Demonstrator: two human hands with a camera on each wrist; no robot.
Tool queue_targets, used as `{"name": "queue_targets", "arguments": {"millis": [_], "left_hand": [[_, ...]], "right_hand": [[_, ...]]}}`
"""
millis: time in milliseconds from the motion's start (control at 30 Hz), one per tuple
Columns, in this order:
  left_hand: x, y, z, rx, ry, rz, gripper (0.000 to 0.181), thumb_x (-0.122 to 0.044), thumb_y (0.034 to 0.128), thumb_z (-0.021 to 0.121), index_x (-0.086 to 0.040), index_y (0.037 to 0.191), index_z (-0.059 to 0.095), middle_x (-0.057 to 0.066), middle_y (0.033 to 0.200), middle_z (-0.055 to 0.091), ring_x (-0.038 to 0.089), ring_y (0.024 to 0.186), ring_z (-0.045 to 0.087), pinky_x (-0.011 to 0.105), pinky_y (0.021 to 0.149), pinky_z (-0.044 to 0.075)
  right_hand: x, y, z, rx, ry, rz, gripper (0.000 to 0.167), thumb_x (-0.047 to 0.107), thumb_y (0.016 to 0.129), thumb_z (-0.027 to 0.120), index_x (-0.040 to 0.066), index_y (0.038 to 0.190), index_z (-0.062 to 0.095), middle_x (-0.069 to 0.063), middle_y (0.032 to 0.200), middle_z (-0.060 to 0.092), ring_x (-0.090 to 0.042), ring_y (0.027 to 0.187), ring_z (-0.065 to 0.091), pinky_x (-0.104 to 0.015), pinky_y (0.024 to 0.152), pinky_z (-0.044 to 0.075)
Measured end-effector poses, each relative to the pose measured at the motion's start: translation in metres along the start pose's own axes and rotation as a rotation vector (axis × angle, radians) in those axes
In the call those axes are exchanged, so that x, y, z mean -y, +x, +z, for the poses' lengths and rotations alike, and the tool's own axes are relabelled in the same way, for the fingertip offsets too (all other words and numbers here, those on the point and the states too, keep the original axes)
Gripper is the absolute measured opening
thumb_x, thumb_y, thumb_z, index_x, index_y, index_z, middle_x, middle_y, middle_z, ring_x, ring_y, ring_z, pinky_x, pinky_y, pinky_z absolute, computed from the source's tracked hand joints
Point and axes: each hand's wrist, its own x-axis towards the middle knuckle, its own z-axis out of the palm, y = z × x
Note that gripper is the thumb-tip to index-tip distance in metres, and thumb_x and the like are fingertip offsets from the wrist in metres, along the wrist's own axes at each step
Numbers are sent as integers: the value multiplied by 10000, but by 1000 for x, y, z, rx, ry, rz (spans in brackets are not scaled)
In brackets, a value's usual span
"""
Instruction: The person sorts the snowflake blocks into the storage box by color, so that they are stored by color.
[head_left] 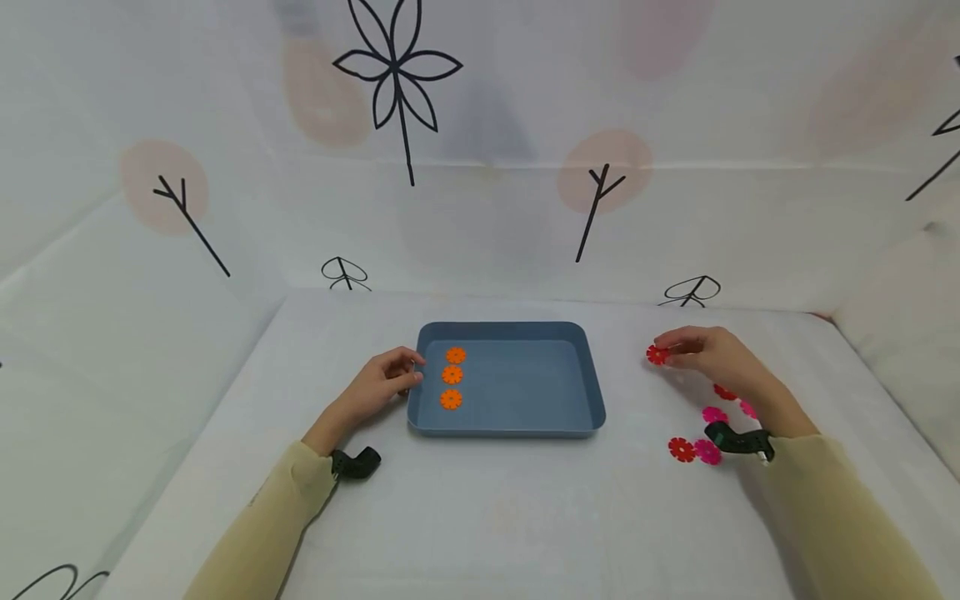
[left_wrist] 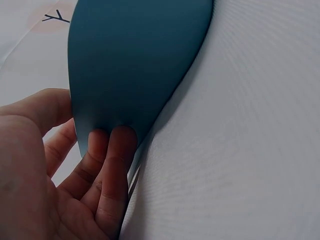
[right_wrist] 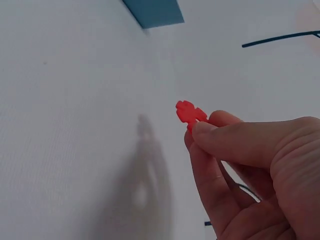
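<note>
A red notched disc (head_left: 657, 355) is pinched between the thumb and fingers of the right hand (head_left: 708, 354), right of the blue-grey tray (head_left: 525, 379). In the right wrist view the same red disc (right_wrist: 190, 113) sticks out from the fingertips of the right hand (right_wrist: 245, 165), lifted off the cloth with a shadow beside it. The left hand (head_left: 378, 383) is at the tray's left edge; in the left wrist view the left hand's (left_wrist: 75, 170) fingers touch the tray's outer wall (left_wrist: 135, 60). Inside the tray, three orange discs (head_left: 452, 375) lie in a column at the left.
Beneath and in front of the right forearm lie several red and pink discs, among them a red one (head_left: 682, 450) and a pink one (head_left: 708, 452). White cloth (head_left: 510, 517) covers the table, and a patterned white sheet (head_left: 487, 225) hangs behind it.
</note>
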Motion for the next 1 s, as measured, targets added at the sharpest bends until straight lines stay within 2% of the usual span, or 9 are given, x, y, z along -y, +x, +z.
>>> {"name": "queue_targets", "arguments": {"millis": [133,400,733,1000], "left_hand": [[1,0,0,-1,-1,3,286,-114,984,639,47,1218,607,110,875,576,349,724,535,266,607,422],[1,1,-1,-1,-3,4,285,-114,984,639,45,1218,609,112,875,571,335,718,531,254,602,414],[3,1,-1,4,6,6,280,-114,985,637,37,1220,609,102,870,576,365,734,541,292,625,440],[0,0,0,7,6,12,288,-107,985,635,53,1223,602,111,866,574,412,745,537,313,630,448]], "right_hand": [[14,5,3,-17,-6,-40,420,231,936,709,98,1324,616,-166,1281,600,-362,1186,534,-458,890,523],[43,17,10,-53,25,-123,332,227,940,712,113,1249,674,-106,1204,654,-286,1116,604,-273,851,502],[77,40,30,1,90,-176,284,133,934,704,87,1214,694,-120,1157,677,-281,1045,644,-399,876,533],[102,59,49,52,101,-259,240,71,925,696,65,1163,719,-136,1148,673,-282,1003,629,-348,837,523]]}}
